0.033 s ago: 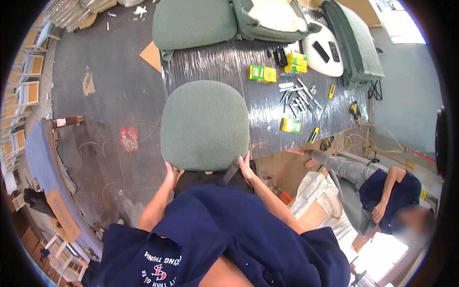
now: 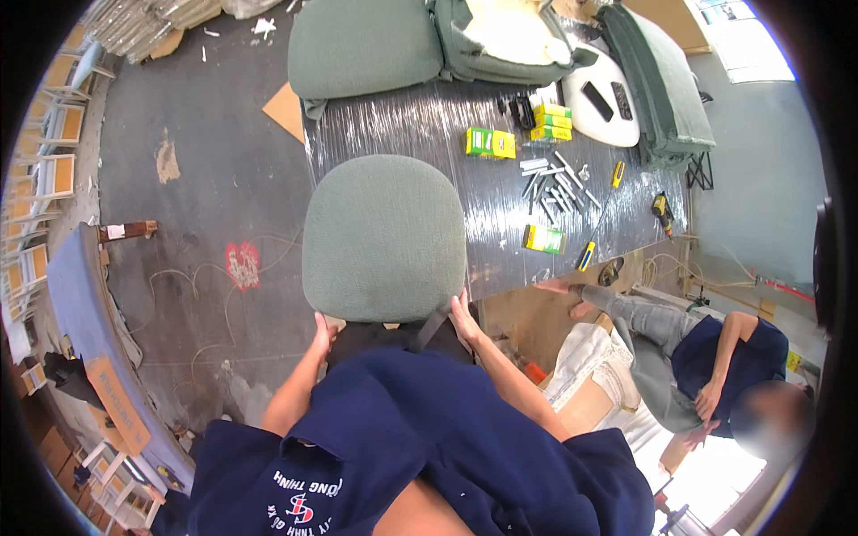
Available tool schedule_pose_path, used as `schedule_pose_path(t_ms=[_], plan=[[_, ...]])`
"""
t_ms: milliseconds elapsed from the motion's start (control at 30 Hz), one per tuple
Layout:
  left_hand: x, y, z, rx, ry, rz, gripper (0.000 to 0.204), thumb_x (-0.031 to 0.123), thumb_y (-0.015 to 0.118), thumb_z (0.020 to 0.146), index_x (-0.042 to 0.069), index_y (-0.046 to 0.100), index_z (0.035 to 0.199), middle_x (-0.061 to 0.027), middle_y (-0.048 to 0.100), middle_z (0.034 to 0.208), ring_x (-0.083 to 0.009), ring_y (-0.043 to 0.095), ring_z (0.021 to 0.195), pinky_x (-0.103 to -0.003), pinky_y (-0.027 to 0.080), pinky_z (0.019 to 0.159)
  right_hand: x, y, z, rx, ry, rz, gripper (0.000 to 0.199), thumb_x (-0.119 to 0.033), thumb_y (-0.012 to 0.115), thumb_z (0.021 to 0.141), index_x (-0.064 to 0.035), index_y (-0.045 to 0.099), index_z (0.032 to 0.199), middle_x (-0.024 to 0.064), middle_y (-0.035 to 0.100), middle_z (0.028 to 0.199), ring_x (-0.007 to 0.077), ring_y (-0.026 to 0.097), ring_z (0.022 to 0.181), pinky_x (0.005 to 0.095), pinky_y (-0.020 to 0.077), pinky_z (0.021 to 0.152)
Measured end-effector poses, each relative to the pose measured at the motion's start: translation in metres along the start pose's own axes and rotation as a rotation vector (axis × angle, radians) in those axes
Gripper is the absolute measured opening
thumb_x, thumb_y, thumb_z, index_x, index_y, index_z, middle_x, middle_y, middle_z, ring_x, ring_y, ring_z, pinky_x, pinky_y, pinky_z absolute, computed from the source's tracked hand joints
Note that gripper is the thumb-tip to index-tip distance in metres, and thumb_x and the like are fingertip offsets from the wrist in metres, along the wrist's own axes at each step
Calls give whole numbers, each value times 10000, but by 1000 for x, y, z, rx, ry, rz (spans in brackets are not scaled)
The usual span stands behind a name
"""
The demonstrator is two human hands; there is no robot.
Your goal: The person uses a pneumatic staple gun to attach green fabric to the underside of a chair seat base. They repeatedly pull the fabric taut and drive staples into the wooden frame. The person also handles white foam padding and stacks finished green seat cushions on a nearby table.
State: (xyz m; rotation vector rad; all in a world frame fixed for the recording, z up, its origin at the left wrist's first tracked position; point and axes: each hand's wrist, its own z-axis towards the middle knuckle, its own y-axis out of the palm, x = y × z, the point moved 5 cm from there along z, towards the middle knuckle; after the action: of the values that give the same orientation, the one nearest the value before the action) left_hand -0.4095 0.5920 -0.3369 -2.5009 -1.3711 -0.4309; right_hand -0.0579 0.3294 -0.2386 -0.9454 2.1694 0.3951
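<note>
A rounded grey-green upholstered chair seat (image 2: 384, 238) lies flat in front of me, over my lap and against the table's near left edge. At its near left corner, my left hand (image 2: 327, 335) grips the rim, with its fingers partly hidden below the seat. My right hand (image 2: 464, 319) holds the near right corner in the same way, thumb along the side. Beside that hand a dark strap (image 2: 433, 328) runs down from the seat's near edge. The underside of the seat is hidden.
The film-covered table (image 2: 402, 125) carries green-yellow boxes (image 2: 491, 143), scattered metal rods (image 2: 559, 188), screwdrivers (image 2: 587, 255), a power drill (image 2: 662, 213) and green cushions (image 2: 366, 49). A co-worker (image 2: 728, 366) sits at the lower right with grey-green fabric. Chair frames (image 2: 58, 174) line the left.
The seat and my left hand have shifted very slightly in view; both hands keep their grip. At the right, the co-worker's hands have moved a little on the fabric.
</note>
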Motion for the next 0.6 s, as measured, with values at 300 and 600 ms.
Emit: schedule_pose_path(t_ms=[300,600], plan=[[144,21,-91,132,251,-65,1012,817,412,1029,98,272,1727,-183,348,1745,-343,355,1593,-523,322,1261,-48,-16,3,59,180,74,1008,-697,650,989,4,353,1650,172,468,1632,320,452,1477,516,358,1216],[299,28,-276,104,1119,19,721,379,696,1053,90,440,1663,-38,560,1112,-148,486,931,-293,455,904,-302,-48,-74,-33,-537,344,759,-163,521,1036,-166,258,1749,88,564,1451,183,594,1247,344,473,1088]])
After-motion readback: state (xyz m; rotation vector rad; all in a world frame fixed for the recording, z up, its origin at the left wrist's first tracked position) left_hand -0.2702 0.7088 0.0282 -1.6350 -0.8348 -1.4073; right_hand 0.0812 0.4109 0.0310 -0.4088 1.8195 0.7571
